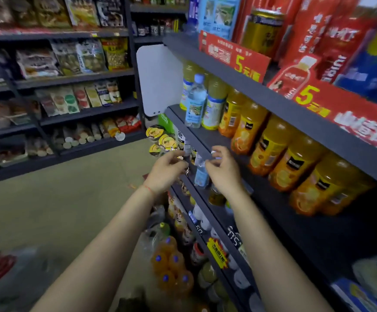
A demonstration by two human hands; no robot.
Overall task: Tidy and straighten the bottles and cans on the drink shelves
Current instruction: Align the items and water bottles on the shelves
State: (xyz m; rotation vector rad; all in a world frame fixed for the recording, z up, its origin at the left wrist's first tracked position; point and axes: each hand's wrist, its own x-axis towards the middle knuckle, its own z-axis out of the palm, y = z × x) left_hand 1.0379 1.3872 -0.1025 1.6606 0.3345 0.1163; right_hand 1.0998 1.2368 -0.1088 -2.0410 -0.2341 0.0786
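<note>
A small clear water bottle (201, 176) with a pale blue label hangs at the front edge of the middle drink shelf (207, 140), between my two hands. My right hand (224, 171) curls its fingers round the bottle's neck. My left hand (166, 171) hovers just left of the bottle with loosely curled fingers, a small gap away from it. On the shelf stand a taller water bottle (195, 102), yellow-green drink bottles (214, 104) and a row of orange juice bottles (271, 147) running right. Motion blur hides the exact finger contact.
A top shelf (239, 70) with red price signs and a gold can (261, 30) overhangs. Lower shelves hold cups with yellow lids (164, 140) and more bottles. Orange bottles (171, 266) stand on the floor. Snack racks (75, 75) line the far left.
</note>
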